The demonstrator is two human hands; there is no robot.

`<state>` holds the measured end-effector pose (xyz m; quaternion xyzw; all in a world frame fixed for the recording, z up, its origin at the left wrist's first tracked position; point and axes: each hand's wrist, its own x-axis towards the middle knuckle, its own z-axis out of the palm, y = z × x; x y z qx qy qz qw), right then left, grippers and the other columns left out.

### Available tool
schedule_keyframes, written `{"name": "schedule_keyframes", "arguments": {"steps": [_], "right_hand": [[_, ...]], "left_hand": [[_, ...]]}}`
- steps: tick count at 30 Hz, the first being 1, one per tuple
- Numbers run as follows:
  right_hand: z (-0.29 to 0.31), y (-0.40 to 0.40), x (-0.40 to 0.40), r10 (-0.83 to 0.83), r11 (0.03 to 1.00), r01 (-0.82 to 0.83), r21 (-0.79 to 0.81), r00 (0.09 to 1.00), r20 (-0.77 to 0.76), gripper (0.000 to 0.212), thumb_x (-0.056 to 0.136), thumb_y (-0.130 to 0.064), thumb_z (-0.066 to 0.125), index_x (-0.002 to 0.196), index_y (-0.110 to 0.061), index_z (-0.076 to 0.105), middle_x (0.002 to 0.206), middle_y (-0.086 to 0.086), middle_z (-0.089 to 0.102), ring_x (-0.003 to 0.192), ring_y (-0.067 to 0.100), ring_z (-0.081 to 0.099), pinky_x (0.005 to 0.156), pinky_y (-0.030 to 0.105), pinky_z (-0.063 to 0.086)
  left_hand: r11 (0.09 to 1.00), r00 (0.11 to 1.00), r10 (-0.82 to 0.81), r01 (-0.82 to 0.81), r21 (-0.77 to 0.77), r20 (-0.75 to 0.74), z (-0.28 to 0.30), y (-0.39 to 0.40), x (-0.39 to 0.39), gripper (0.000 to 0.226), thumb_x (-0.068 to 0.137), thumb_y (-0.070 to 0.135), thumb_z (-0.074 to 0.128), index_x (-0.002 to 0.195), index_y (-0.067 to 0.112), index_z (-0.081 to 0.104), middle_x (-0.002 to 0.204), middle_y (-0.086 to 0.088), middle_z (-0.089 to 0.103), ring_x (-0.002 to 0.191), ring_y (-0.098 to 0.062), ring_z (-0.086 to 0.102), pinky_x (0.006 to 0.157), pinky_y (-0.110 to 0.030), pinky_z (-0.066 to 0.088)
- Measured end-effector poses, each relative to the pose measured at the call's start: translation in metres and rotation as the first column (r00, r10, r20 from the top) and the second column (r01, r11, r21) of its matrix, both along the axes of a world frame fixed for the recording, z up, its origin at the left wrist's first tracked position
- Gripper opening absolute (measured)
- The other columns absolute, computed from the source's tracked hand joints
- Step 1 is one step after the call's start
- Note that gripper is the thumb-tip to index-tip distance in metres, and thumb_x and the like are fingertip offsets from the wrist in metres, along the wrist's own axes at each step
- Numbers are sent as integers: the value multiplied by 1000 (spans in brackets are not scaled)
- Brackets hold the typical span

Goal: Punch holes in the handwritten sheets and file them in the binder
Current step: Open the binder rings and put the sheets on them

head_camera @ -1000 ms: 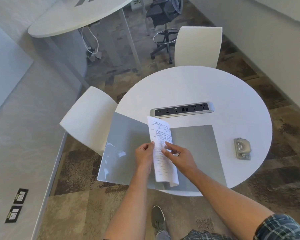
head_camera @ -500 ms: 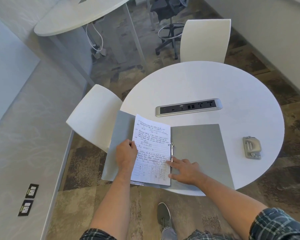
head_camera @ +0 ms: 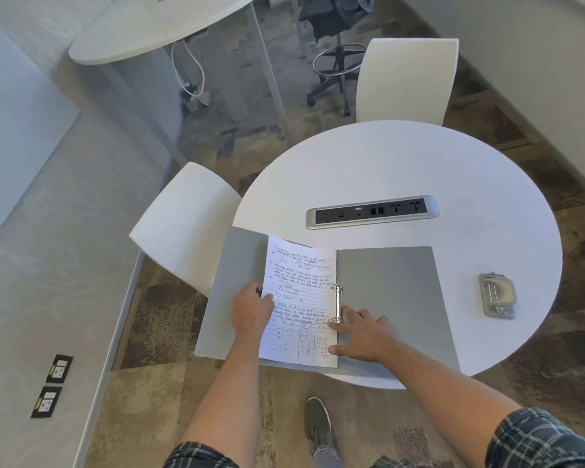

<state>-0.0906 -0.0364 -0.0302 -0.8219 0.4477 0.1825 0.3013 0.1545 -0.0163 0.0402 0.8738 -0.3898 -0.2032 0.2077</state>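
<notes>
We note the grey binder (head_camera: 392, 292) lying open on the round white table (head_camera: 402, 163), near edge; the handwritten sheets (head_camera: 301, 298) lie flat on its left half, against the metal rings (head_camera: 337, 302); our left hand (head_camera: 250, 312) pinches the sheets' left edge, fingers curled; our right hand (head_camera: 363, 336) rests flat, fingers spread, fingertips on the page beside the lower ring; the hole punch (head_camera: 497, 293) sits well apart, to the right.

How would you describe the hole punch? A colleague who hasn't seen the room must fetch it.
On the round white table, look right of the open grey binder, near the table's right edge. The hole punch is the small grey metal block lying alone there, unlike the long socket strip.
</notes>
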Motion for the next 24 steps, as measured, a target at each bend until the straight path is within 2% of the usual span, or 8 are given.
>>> {"name": "schedule_keyframes", "arguments": {"steps": [4,7,9,11,15,19,21,24], "right_hand": [[3,-4,-3,-40,998,38,44,998,52,75,87,-81,42,155,-56,24,171,-8,11,153,25,20,117,63,20],[7,-8,-4,-213,973,194,127,962,169,64,87,-78,51,147,-58,42,166,-13,29,149,21,32,118,58,21],[5,-10,-9,-451,889,393,236,842,295,56,80,-79,60,132,-58,59,154,-17,48,140,14,47,119,52,29],[1,-13,-15,-633,773,502,388,648,423,51,76,-73,71,120,-48,71,133,-15,66,119,8,63,111,41,43],[25,-22,-22,-751,660,415,626,333,571,49,84,-47,80,127,-25,71,120,-1,76,91,5,74,81,23,52],[47,-32,-25,-768,636,353,686,208,606,57,83,-58,67,135,-33,64,112,-7,77,97,19,76,89,42,58],[50,-37,-29,-786,613,322,722,154,599,67,79,-66,67,136,-33,62,114,-3,77,102,23,75,93,45,60],[47,-42,-39,-819,572,249,781,117,562,77,76,-73,70,136,-25,60,120,12,74,109,37,72,94,55,58]], "left_hand": [[999,992,-19,13,-51,-121,19,-11,-4,10,85,18,69,82,12,62,74,2,65,64,-16,59,56,-28,48],[993,971,-88,67,-101,-220,37,-21,-13,14,81,14,67,75,13,54,66,0,55,56,-15,45,53,-28,38],[985,962,-133,102,-137,-239,47,-28,-22,18,78,15,66,72,16,49,63,0,49,56,-15,40,54,-28,35],[977,947,-174,132,-166,-272,53,-36,-35,22,77,13,66,69,17,45,61,2,44,56,-15,36,54,-28,32],[968,893,-235,177,-180,-385,57,-51,-68,23,76,9,66,67,17,46,61,-1,50,54,-18,44,47,-24,39],[962,824,-274,226,-156,-497,46,-56,-103,24,79,14,65,62,23,50,61,6,55,57,-16,54,53,-25,46],[960,788,-277,248,-129,-550,36,-56,-116,20,76,28,65,61,27,52,67,5,61,66,-18,60,66,-37,52],[948,733,-297,303,-98,-612,25,-51,-132,32,74,59,65,68,29,56,82,5,69,79,-18,66,78,-41,55]]}}
